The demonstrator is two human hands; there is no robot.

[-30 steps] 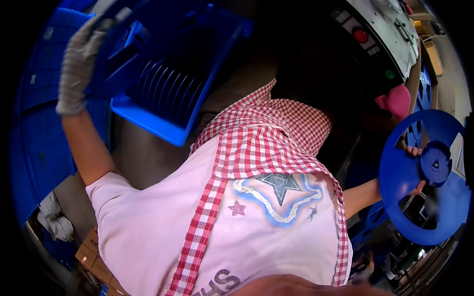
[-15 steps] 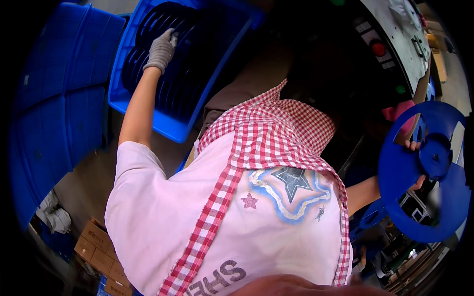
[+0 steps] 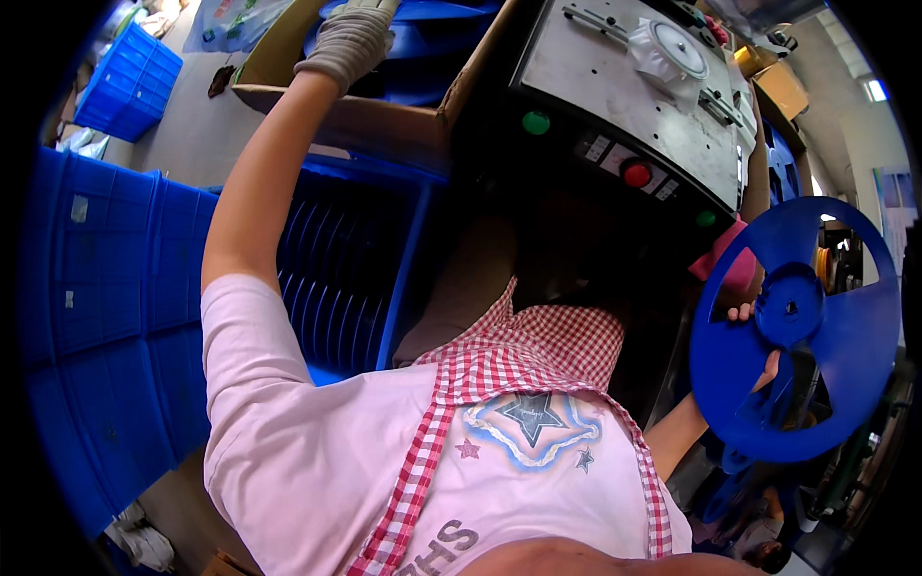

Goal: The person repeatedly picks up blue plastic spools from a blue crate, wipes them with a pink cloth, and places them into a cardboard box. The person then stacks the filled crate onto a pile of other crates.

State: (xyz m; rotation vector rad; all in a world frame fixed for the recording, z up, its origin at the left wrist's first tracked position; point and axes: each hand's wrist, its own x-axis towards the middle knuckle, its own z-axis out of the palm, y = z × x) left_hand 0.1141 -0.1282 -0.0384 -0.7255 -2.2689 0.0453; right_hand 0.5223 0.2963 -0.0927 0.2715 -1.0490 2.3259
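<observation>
a: starting left of the grey machine [image 3: 653, 106], what's there?

b: a stack of ribbed blue plastic crates [image 3: 106, 317], hard and glossy; further left and up from the machine, one more latticed blue crate [image 3: 130, 82] on the pale floor; just left of the machine, an open cardboard box [image 3: 384, 115], matte brown, with blue discs inside.

a: and the left hand?

b: the left hand [image 3: 351, 38] wears a grey knitted glove; it reaches up into the cardboard box, just left of the machine; fingers are cut off by the rim, so i cannot tell how far open it is.

a: the machine itself?

b: a flat brushed-metal panel, a green round button [image 3: 536, 122] and a red one [image 3: 637, 174] on its dark front edge, a white round dial on top.

a: right of the machine?

b: a large blue plastic reel [image 3: 792, 331]; round, flat, smooth, with a thick hub and wide cut-out openings between spokes; it stands nearly on edge, right of and below the machine; the right hand [image 3: 754, 341] is bare and closed around it near the hub, fingertips curling over a spoke.
</observation>
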